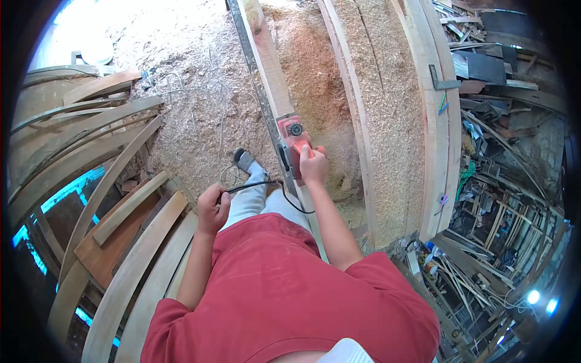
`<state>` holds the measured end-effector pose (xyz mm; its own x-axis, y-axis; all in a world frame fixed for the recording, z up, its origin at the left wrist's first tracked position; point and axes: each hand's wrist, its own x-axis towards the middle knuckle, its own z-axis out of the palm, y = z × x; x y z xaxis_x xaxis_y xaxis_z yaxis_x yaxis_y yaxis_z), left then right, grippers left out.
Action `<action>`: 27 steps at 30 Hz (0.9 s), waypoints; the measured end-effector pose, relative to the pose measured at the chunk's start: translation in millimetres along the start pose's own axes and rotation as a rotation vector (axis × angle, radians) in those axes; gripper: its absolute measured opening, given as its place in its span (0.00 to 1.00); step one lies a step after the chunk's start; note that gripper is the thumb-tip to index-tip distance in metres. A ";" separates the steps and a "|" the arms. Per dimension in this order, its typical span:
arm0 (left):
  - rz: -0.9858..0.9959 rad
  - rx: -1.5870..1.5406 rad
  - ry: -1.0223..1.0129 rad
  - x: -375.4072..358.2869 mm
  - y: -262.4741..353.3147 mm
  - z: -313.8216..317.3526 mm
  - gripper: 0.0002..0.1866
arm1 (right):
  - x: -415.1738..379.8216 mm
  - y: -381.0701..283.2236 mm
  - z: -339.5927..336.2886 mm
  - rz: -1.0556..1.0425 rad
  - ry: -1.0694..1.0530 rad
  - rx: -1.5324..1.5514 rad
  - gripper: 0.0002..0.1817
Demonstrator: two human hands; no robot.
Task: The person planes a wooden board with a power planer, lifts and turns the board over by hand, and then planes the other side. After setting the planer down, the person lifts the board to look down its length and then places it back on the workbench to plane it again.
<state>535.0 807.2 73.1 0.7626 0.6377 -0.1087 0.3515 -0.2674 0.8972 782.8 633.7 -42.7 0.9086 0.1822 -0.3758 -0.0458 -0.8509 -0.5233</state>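
A red power planer (pixel 290 142) rests on a long, narrow wooden beam (pixel 266 57) in the middle of the view. My right hand (pixel 313 164) is wrapped round the planer's orange-red handle, near its back end. To the left, my left hand (pixel 214 209) is closed round the black power cord (pixel 254 184), which runs from that hand across to the planer and loops below it. A dark metal edge lies along the left side of the beam.
Wood shavings (pixel 187 121) cover the ground. Curved planks (pixel 142 242) are stacked at the left. Right of the beam lie long boards (pixel 437 157) with a metal square (pixel 445 83) on them. Scrap wood (pixel 496 224) is piled at the far right.
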 end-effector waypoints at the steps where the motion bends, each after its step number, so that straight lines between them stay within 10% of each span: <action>1: -0.012 0.002 0.012 5.8 -1.1 -1.8 0.05 | 5.3 -2.5 3.2 0.000 -0.003 -0.003 0.29; 27: -0.047 -0.016 0.171 77.8 -15.3 -54.5 0.08 | 127.4 -150.2 47.0 0.009 -0.010 -0.030 0.32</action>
<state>559.4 900.3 74.2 0.6415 0.7632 -0.0769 0.3743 -0.2239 0.8999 885.9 807.9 -48.0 0.9039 0.1792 -0.3884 -0.0414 -0.8671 -0.4964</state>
